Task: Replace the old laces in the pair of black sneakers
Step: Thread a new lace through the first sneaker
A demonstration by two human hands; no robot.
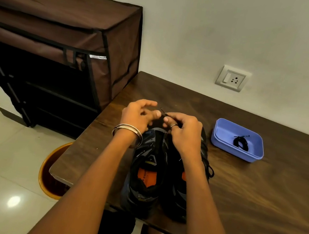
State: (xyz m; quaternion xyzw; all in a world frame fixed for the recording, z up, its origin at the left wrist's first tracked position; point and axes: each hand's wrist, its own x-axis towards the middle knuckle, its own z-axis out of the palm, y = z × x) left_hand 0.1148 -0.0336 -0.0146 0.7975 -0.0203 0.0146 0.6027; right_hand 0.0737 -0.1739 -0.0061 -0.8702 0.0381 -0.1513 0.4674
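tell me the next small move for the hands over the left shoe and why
Probably feed the lace tip down into a front eyelet of the left sneaker. The right hand pinches the lace with its tip sticking up and free, the left hand hovers close with curled fingers holding nothing clearly, and both sit over the shoe's toe end. Which eyelet cannot be told.

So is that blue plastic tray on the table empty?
No, the blue plastic tray on the dark wooden table holds a coiled black lace.
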